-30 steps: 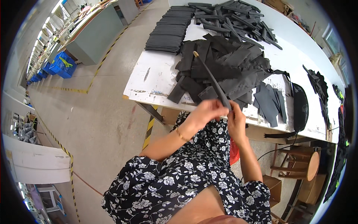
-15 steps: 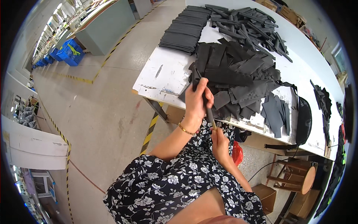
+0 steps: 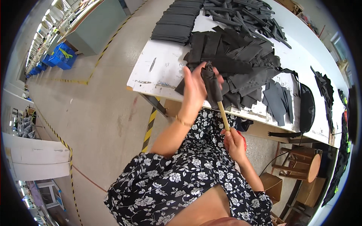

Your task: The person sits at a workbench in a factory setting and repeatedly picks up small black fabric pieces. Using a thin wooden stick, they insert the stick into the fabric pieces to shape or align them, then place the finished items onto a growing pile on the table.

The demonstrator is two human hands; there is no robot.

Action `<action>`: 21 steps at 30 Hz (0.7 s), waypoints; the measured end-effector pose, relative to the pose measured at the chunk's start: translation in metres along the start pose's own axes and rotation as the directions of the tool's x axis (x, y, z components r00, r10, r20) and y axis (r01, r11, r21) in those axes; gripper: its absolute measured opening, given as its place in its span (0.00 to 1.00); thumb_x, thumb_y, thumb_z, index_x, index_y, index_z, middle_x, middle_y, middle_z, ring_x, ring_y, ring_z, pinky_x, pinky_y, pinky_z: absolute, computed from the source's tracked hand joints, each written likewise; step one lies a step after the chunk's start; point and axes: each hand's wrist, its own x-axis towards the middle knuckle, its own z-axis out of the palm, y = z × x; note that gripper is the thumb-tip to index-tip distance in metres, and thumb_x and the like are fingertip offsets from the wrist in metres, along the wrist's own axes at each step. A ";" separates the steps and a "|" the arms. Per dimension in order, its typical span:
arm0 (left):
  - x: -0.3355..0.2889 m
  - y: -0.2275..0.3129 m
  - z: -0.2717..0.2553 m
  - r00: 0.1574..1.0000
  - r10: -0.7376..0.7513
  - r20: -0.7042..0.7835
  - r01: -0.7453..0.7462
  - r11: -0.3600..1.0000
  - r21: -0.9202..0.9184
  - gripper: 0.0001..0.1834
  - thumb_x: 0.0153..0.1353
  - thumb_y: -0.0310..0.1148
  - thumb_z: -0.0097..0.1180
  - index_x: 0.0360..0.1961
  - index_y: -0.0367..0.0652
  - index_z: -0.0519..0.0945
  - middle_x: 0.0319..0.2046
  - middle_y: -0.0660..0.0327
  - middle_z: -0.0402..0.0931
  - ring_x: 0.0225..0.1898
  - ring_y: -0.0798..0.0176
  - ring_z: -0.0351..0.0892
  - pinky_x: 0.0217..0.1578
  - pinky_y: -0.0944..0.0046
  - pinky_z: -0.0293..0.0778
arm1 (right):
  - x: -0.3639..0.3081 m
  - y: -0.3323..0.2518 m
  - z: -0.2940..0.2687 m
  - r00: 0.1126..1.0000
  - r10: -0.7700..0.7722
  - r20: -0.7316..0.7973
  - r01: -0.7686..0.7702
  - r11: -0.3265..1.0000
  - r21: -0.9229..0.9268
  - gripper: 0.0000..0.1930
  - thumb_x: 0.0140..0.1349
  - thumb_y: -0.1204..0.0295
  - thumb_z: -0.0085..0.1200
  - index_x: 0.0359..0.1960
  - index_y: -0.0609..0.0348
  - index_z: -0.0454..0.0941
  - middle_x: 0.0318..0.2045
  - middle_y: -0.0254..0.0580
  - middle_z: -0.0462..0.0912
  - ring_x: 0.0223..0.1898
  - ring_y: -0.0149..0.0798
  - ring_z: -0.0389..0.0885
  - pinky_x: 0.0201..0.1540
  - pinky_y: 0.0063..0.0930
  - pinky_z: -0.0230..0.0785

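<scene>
My right hand is closed around the lower end of a light wooden stick, below the table's front edge. The stick slants up and to the left. Over its upper part sits a black fabric sleeve, bunched at the top. My left hand is beside that sleeve, thumb raised and fingers apart. Its fingers pass behind the fabric, with blurred tips showing on the far side. Whether the palm touches the sleeve I cannot tell. Just beyond lies a loose heap of flat black fabric pieces.
On the white table are a neat row of stacked black pieces, a pile of black tubes, smaller flat strips and a black pouch. A wooden stool stands at the right. Blue crates stand far left.
My left hand has opened from its grip around the black fabric. My right hand has moved down and right with the stick, and more bare wood shows. The view has shifted slightly.
</scene>
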 end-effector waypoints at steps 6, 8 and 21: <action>-0.014 0.008 0.004 0.976 0.017 -0.215 0.025 0.981 0.191 0.21 0.68 0.52 0.49 0.31 0.43 0.72 0.10 0.70 0.58 0.06 0.76 0.54 0.07 0.74 0.49 | 0.006 0.017 0.031 0.955 -0.296 0.039 0.292 0.901 -0.321 0.08 0.73 0.71 0.42 0.41 0.61 0.72 0.17 0.31 0.67 0.16 0.25 0.65 0.18 0.24 0.57; -0.016 0.008 0.006 0.979 0.048 -0.200 -0.004 0.976 0.218 0.21 0.68 0.52 0.49 0.30 0.44 0.72 0.10 0.70 0.58 0.06 0.76 0.53 0.07 0.74 0.49 | 0.000 0.020 0.029 0.954 -0.298 0.021 0.273 0.840 -0.468 0.06 0.71 0.73 0.44 0.42 0.62 0.71 0.19 0.44 0.73 0.19 0.38 0.73 0.22 0.32 0.64; 0.037 0.095 0.009 0.901 0.388 -0.193 -0.341 0.909 0.240 0.26 0.70 0.55 0.43 0.35 0.39 0.73 0.15 0.67 0.59 0.15 0.74 0.59 0.15 0.74 0.55 | -0.026 0.021 -0.044 0.912 0.235 0.335 -0.247 0.969 -0.007 0.16 0.72 0.58 0.45 0.37 0.57 0.79 0.16 0.24 0.66 0.16 0.21 0.61 0.18 0.17 0.52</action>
